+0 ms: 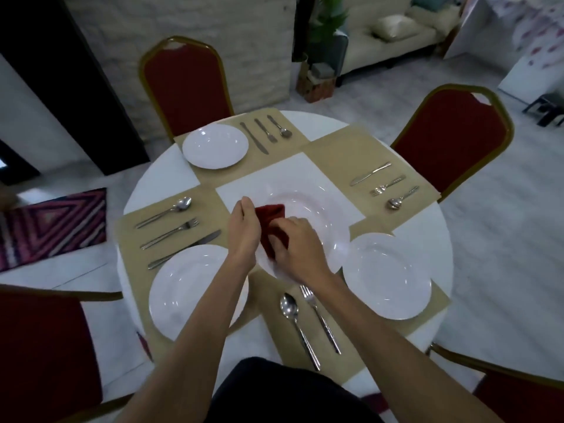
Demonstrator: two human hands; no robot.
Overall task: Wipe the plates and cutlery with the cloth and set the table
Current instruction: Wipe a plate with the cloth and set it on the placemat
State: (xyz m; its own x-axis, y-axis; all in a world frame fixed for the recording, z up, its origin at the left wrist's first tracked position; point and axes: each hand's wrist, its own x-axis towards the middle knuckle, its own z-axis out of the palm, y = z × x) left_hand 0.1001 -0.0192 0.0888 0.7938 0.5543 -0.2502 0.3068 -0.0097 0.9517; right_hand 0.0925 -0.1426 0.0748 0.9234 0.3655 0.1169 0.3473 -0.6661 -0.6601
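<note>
Held plate (317, 215): white, raised above the middle of the round table (427, 239), tilted toward the wearer. Red cloth (271, 227): folded, pressed on the plate's near face. Right hand (297, 248): palm down, fingers closed over the cloth, forearm reaching in from lower right. Left hand (244, 230): curled closed on the plate's left rim, thumb uppermost, wrist straight. Near setting: spoon (293, 319) and fork (317, 315) side by side on a tan placemat (274, 340). Three further plates lie on the other mats.
</note>
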